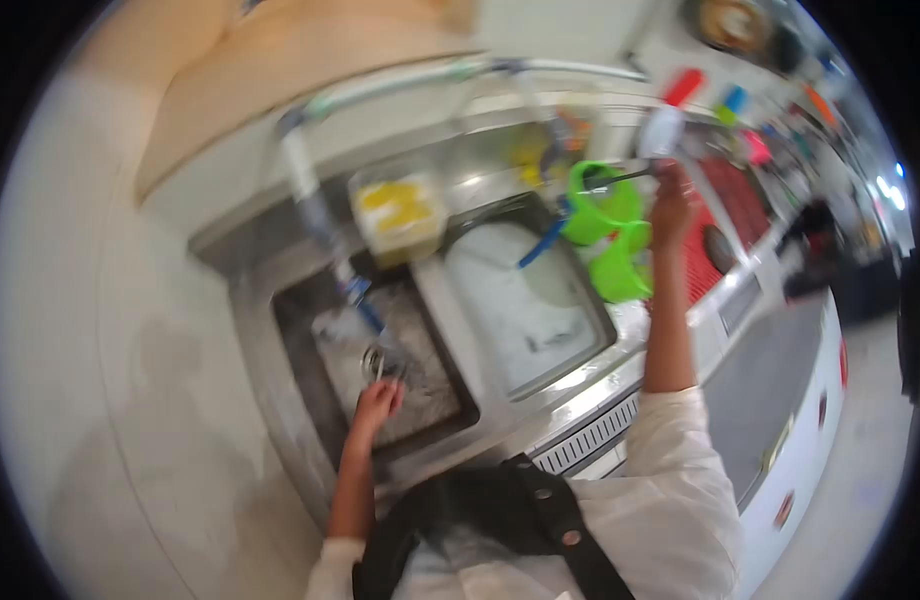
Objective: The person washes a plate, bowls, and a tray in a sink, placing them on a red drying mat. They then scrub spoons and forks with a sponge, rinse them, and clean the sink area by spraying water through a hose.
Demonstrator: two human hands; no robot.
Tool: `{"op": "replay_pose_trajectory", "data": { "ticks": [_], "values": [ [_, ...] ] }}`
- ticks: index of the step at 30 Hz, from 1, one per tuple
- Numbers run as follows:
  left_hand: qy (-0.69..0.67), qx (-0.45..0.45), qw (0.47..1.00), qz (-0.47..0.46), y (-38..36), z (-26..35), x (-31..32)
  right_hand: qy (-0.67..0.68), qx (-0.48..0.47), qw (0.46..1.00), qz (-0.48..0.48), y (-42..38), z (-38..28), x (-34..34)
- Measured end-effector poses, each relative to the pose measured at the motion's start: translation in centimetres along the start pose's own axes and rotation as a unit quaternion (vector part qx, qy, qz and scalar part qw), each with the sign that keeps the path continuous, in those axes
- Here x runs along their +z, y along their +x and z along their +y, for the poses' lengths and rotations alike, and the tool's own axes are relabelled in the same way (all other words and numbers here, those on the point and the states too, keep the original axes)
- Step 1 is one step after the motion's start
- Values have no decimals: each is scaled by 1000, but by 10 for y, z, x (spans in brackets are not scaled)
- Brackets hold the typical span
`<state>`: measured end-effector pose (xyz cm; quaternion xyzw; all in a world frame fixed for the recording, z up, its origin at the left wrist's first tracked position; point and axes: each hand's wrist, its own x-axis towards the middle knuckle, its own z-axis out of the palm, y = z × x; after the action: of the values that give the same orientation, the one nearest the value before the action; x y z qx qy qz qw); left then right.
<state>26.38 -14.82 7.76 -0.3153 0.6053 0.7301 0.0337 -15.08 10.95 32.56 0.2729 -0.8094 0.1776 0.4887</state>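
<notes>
My left hand (380, 402) is closed over the left sink basin (420, 425), its fingers on a thin light-coloured utensil (381, 370). A round metallic shape lies at the utensil's far end; blur hides whether the two are joined. Off to the right, my right hand (672, 205) is closed around the end of a long, thin dark utensil (625, 177). That utensil points left, across the top of a bright green container (602, 205). Just below stands a second green container (620, 265), left of my right forearm.
Whitish, sudsy water fills the right basin (510, 300), with a blue tube (542, 245) reaching over it. A pipe with a blue end (365, 305) hangs above the left basin. Behind the basins sits a tub with yellow pieces (398, 215). Red ribbed matting (702, 265) lies at right.
</notes>
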Motion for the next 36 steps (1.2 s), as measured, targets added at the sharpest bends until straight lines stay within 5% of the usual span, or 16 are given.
{"op": "replay_pose_trajectory", "data": {
  "ticks": [2,4,5,7,9,10,11,12,13,15,17,21,26,28,32,36],
  "values": [
    [-31,27,998,47,15,-15,-8,90,10,993,-78,16,39,47],
    [-56,-8,993,99,28,-24,-16,48,97,948,-298,11,54,83],
    [-54,-34,990,127,28,-20,-17,47,15,938,-343,-6,86,112],
    [-62,-40,984,162,18,-17,-24,77,47,939,-333,-9,54,94],
    [-70,-46,979,185,8,-16,-32,114,10,976,-187,-12,1,68],
    [-55,-51,975,208,3,-16,-36,202,66,942,-260,-20,-42,43],
    [-39,-58,971,230,-3,-18,-38,300,111,887,-334,-43,-79,30],
    [-46,-66,969,233,-8,-19,-39,433,196,759,-445,-85,-115,23],
    [-59,-77,963,250,-9,-21,-39,591,256,531,-551,-125,-152,17],
    [-78,-93,956,268,-6,-45,-42,526,272,283,-755,-185,-252,-1],
    [-17,-36,963,266,16,-99,-45,428,383,234,-784,-271,-316,25],
    [75,-48,964,251,-10,-61,-20,328,616,293,-653,-436,-370,125],
    [-27,-48,978,201,-47,-58,-19,366,673,316,-559,-508,-394,179],
    [-121,-120,967,189,-51,-49,-26,509,678,280,-450,-499,-390,172],
    [-136,-71,967,204,-19,-70,-27,434,683,276,-518,-455,-374,132],
    [-50,-63,982,169,19,-72,-18,401,729,311,-459,-418,-361,90]
  ]
}}
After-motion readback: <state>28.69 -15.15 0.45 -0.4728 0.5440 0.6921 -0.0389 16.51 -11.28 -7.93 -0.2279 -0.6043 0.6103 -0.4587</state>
